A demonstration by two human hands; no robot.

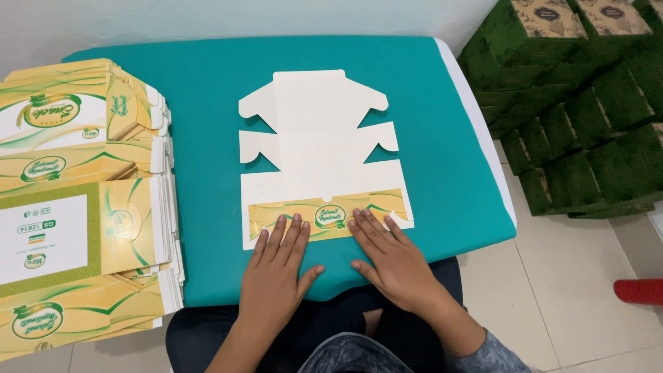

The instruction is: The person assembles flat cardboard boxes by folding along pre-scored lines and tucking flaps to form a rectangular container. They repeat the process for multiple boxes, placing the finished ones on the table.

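A flat die-cut cardboard box blank (319, 131) lies white side up on the teal table (207, 76). Its near flap (324, 215) is folded over, showing a yellow and green printed strip. My left hand (276, 271) lies flat with its fingertips pressing the left part of that strip. My right hand (390, 259) lies flat too, fingers spread on the strip's right part. Neither hand grips anything.
A thick stack of unfolded yellow and green box blanks (76, 200) covers the table's left side. Stacked green cartons (580, 103) stand on the tiled floor to the right. A red object (639, 290) shows at the right edge. My lap is at the table's near edge.
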